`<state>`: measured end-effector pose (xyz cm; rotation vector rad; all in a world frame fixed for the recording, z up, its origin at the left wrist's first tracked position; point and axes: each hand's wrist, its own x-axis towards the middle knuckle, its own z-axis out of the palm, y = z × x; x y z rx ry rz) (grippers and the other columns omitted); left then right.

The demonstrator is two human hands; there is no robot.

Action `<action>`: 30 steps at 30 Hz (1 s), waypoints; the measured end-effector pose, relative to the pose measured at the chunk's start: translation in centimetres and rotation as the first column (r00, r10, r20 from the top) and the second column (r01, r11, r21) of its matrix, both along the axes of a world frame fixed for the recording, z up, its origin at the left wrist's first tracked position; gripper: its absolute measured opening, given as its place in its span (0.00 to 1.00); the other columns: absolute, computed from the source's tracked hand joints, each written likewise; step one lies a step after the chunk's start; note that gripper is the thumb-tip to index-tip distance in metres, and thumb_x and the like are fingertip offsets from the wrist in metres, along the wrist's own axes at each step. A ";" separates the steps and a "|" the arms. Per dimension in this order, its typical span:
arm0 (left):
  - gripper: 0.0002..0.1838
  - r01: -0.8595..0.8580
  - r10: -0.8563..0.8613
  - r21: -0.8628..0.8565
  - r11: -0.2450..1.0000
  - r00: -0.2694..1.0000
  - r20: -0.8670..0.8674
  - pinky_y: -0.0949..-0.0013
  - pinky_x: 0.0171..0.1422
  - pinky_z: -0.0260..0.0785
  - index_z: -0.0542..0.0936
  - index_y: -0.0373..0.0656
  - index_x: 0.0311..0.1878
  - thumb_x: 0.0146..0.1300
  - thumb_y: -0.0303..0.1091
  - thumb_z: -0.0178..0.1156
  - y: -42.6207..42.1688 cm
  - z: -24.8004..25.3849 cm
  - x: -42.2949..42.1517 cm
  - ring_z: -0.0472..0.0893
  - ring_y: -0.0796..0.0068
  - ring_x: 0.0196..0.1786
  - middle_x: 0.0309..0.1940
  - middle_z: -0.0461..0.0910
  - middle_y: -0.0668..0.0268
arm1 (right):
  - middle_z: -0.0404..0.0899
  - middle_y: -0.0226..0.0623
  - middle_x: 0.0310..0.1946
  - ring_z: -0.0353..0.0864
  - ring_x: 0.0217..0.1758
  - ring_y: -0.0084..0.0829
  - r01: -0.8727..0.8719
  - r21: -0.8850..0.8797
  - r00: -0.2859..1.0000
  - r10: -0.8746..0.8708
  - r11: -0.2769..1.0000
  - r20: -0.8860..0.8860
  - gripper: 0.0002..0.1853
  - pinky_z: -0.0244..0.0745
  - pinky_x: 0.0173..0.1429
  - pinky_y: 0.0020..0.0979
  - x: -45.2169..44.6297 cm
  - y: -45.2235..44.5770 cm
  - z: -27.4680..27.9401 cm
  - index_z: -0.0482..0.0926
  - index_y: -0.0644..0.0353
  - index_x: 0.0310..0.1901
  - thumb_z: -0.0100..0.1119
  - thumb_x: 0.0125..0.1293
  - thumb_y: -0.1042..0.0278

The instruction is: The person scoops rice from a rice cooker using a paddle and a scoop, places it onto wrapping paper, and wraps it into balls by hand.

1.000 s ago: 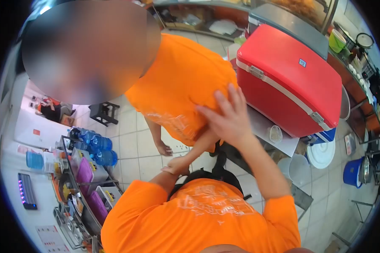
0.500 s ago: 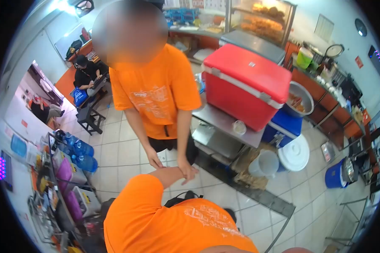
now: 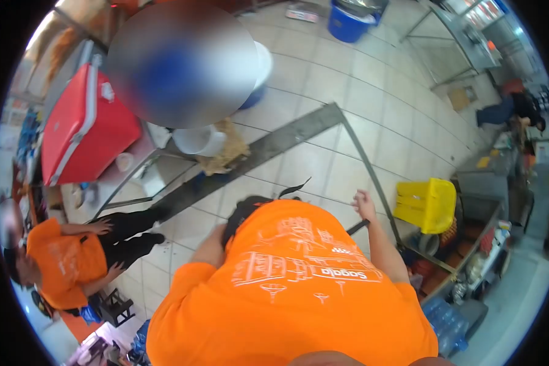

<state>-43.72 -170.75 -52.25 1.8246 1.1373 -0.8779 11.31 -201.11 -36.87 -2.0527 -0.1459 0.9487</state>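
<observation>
My right hand (image 3: 364, 204) is raised at the right of my waist, its fingers loosely spread and holding nothing. A short black strap (image 3: 358, 227) lies beside that forearm. My left arm hangs at the other side of my orange shirt (image 3: 299, 287); the left hand (image 3: 216, 239) is against a black bag (image 3: 243, 213) at my waist, with its fingers hidden. At the lower left stands a co-worker in an orange shirt (image 3: 67, 259), both hands low and apart from mine.
A red cooler (image 3: 91, 131) rests on a metal table (image 3: 125, 174) at the left. A grey metal beam (image 3: 287, 137) crosses the tiled floor. Further right are a yellow crate (image 3: 425, 204) and water bottles (image 3: 445, 323). Another person (image 3: 515, 110) is at the far right.
The view has swung to the right, so the co-worker and cooler now appear at the left. My left arm is no longer in the co-worker's hands. My right hand has come down off the co-worker's shirt.
</observation>
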 end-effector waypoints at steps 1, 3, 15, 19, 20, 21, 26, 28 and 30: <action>0.24 0.109 -0.109 0.040 0.993 0.994 0.003 0.53 0.66 0.76 0.81 0.38 0.63 0.70 0.44 0.59 3.9 -2.3 2.4 0.83 0.50 0.63 0.57 0.84 0.45 | 0.86 0.40 0.49 0.88 0.47 0.38 0.010 -0.035 1.000 -0.009 0.999 0.013 0.21 0.84 0.54 0.43 2.5 -0.8 2.0 0.80 0.59 0.59 0.55 0.75 0.52; 0.21 -0.125 0.091 0.401 0.908 0.991 0.103 0.55 0.57 0.79 0.83 0.38 0.57 0.68 0.42 0.60 8.3 1.1 7.3 0.87 0.51 0.52 0.51 0.87 0.48 | 0.85 0.40 0.43 0.88 0.41 0.33 0.235 -0.009 0.915 -0.224 0.972 -0.334 0.19 0.86 0.43 0.37 7.9 -1.1 3.8 0.81 0.63 0.51 0.56 0.75 0.53; 0.18 -0.697 0.652 -0.271 0.664 0.717 -0.247 0.52 0.52 0.77 0.83 0.47 0.51 0.65 0.48 0.66 21.9 8.0 24.6 0.83 0.66 0.43 0.50 0.85 0.68 | 0.88 0.48 0.45 0.89 0.45 0.44 -0.577 -0.436 0.816 0.505 0.690 -0.280 0.16 0.86 0.49 0.46 15.1 -1.0 -12.0 0.86 0.62 0.50 0.63 0.70 0.58; 0.15 -0.657 0.595 -0.403 0.637 0.751 -0.284 0.58 0.44 0.78 0.86 0.48 0.43 0.61 0.48 0.68 30.3 6.0 29.4 0.87 0.66 0.39 0.36 0.89 0.67 | 0.88 0.49 0.46 0.89 0.46 0.45 -0.488 -0.382 0.863 0.368 0.784 -0.347 0.16 0.86 0.50 0.46 17.7 9.4 -10.1 0.86 0.61 0.50 0.63 0.70 0.59; 0.15 -0.654 0.580 -0.397 0.643 0.755 -0.305 0.58 0.44 0.78 0.86 0.48 0.43 0.61 0.48 0.68 33.8 4.7 30.2 0.87 0.66 0.39 0.36 0.89 0.67 | 0.88 0.49 0.46 0.89 0.46 0.45 -0.474 -0.398 0.864 0.330 0.785 -0.380 0.16 0.85 0.50 0.46 19.0 11.6 -9.9 0.86 0.61 0.51 0.63 0.70 0.59; 0.16 0.101 -0.098 -0.347 0.933 0.995 0.027 0.56 0.46 0.79 0.86 0.46 0.45 0.61 0.47 0.66 38.4 3.3 31.5 0.88 0.60 0.42 0.39 0.89 0.62 | 0.88 0.49 0.46 0.89 0.47 0.45 -0.462 -0.408 0.862 0.289 0.788 -0.417 0.15 0.85 0.51 0.46 19.9 13.5 -9.7 0.86 0.61 0.51 0.63 0.69 0.60; 0.16 0.103 -0.126 0.382 0.918 0.991 0.035 0.49 0.59 0.77 0.89 0.41 0.44 0.64 0.41 0.60 52.4 9.2 45.5 0.86 0.43 0.51 0.49 0.87 0.45 | 0.87 0.50 0.48 0.87 0.49 0.48 -0.518 -0.303 0.847 0.528 0.800 -0.053 0.15 0.84 0.54 0.45 32.3 18.8 -19.9 0.85 0.58 0.54 0.61 0.69 0.64; 0.17 -0.048 -0.010 0.505 0.862 0.994 0.112 0.53 0.53 0.80 0.84 0.40 0.55 0.67 0.35 0.57 57.4 8.1 50.7 0.87 0.50 0.47 0.45 0.86 0.46 | 0.89 0.40 0.46 0.89 0.44 0.39 -0.543 -0.425 0.805 0.593 0.725 -0.018 0.17 0.82 0.46 0.38 37.7 24.8 -17.2 0.86 0.60 0.55 0.52 0.70 0.68; 0.21 -0.597 0.425 0.276 0.753 0.762 0.488 0.50 0.57 0.78 0.84 0.34 0.52 0.76 0.43 0.51 59.2 10.2 55.8 0.86 0.45 0.51 0.50 0.86 0.44 | 0.89 0.40 0.45 0.88 0.47 0.37 -0.655 -0.532 0.675 0.732 0.536 -0.092 0.17 0.82 0.51 0.37 42.9 32.1 -12.4 0.86 0.60 0.54 0.55 0.68 0.68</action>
